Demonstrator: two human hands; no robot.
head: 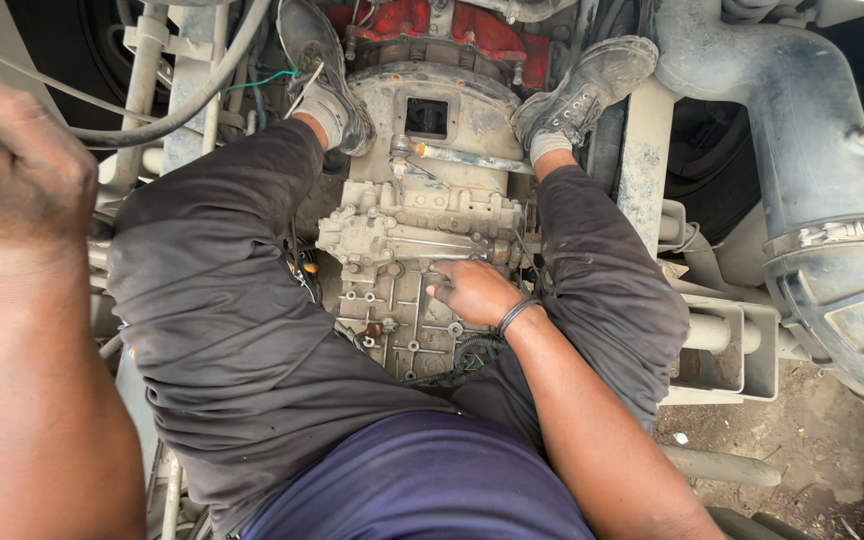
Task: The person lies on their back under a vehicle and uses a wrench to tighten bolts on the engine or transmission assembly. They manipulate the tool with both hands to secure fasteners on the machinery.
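Note:
I sit astride a dusty grey gearbox (402, 225) set between the rails of a truck chassis, with my legs in dark trousers on either side of it. My right hand (474, 292), with a black band on the wrist, rests on the gearbox's right side. Its fingers are curled around a small dark part on the housing. My left hand (14, 170) is raised at the upper left with fingers curled beside a black hose (167, 125). What it grips lies past the frame edge. My boots (582, 90) press against the red engine block (482, 30) ahead.
A large grey pipe with a ribbed hose and clamp (822, 235) runs down the right side. A grey chassis rail (645, 150) stands beside my right leg, with a bracket (727, 350) below it. Thin pipes and a green wire (257, 80) cross the upper left. Bare dirt ground (812, 440) shows at the lower right.

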